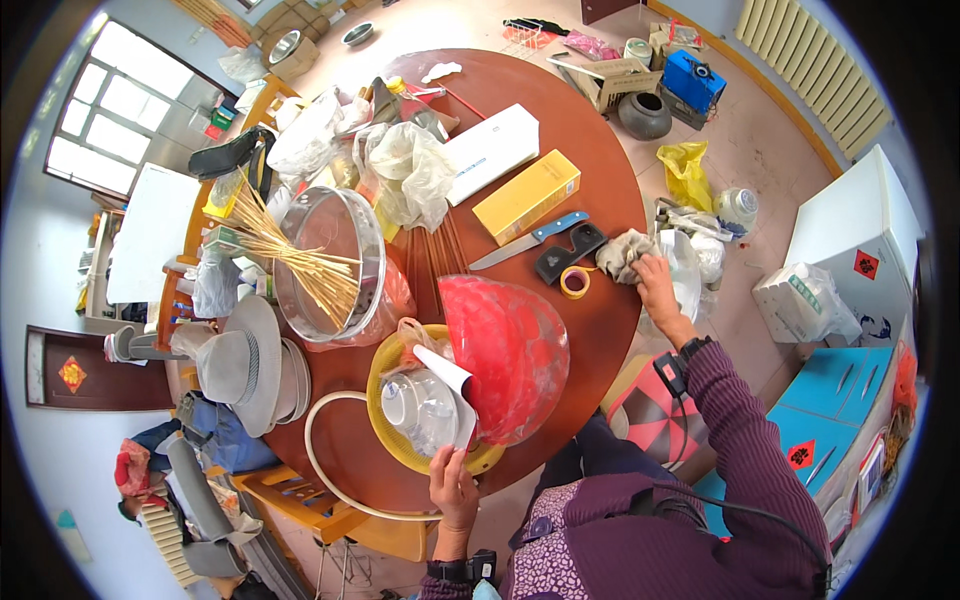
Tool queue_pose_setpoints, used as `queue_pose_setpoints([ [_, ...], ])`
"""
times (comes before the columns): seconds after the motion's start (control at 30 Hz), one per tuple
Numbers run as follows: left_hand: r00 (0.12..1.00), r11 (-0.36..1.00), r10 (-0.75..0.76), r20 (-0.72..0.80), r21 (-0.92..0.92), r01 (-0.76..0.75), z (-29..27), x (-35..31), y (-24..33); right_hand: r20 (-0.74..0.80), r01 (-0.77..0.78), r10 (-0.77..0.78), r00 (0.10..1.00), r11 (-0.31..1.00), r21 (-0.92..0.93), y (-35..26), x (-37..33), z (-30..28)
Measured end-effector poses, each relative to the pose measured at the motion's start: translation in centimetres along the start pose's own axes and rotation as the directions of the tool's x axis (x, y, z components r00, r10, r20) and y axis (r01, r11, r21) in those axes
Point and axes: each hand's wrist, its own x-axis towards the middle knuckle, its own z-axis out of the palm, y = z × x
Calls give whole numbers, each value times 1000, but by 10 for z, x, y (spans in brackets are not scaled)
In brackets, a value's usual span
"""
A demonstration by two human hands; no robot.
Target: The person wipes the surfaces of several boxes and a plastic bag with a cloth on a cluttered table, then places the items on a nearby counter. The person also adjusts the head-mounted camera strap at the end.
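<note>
My right hand point(655, 287) is closed on a crumpled grey rag point(624, 254) at the table's right edge. Close by lie a roll of yellow tape point(574, 283), a black case-like object point(566, 256) and a blue-handled knife point(530, 240). My left hand point(454, 492) has its fingers curled at the near rim of a yellow basket point(376, 400), by the lower end of a curved white sheet point(455, 375). What those fingers hold is hidden. Clear plastic containers point(420, 408) sit in the basket. A red bowl-shaped thing point(508, 360) leans tilted against its right side.
A round metal sieve point(372, 265) with thin sticks point(300, 262) across it stands on the left. Hats point(245, 365) are stacked at the left edge. Plastic bags point(405, 175), a white box point(493, 152) and a yellow box point(527, 197) cover the far part.
</note>
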Motion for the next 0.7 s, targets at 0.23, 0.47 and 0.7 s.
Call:
queue_pose_setpoints([
  [0.23, 997, 995, -74, -30, -65, 72, -11, -30, -34, 179, 156, -172, 969, 983, 99, -80, -94, -18],
  [0.47, 992, 987, -120, -32, -107, 116, -21, -44, -55, 317, 283, -327, 890, 943, 178, -87, -92, -38],
  [0.7, 985, 982, -172, -17, -78, 170, -36, -58, -62, 157, -225, 221, 962, 974, 8, -28, -36, -26],
])
